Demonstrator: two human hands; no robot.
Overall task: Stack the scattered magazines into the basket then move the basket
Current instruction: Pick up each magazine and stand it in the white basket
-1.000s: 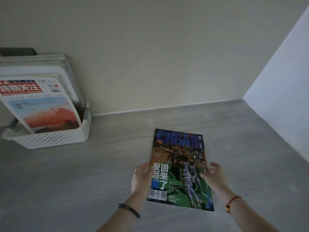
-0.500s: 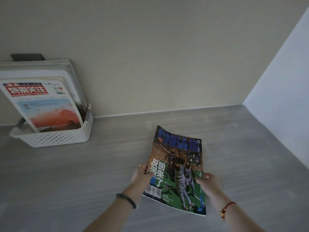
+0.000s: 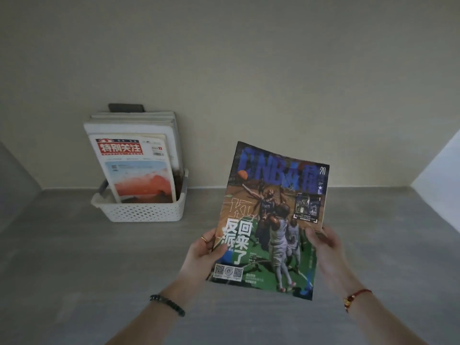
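A basketball magazine with a blue title and a green court cover is held up off the grey surface, tilted toward me. My left hand grips its lower left edge, thumb on the cover. My right hand grips its right edge. To the left, against the wall, stands a white perforated basket holding several upright magazines; the front one has a red title banner and an orange sunset picture.
The grey wood-grain surface runs back to a beige wall. A white side panel closes the right. A dark object sticks up behind the basket's magazines.
Both hands have lifted the basketball magazine off the surface and raised it upright. The view has turned left, so the basket now sits nearer the centre.
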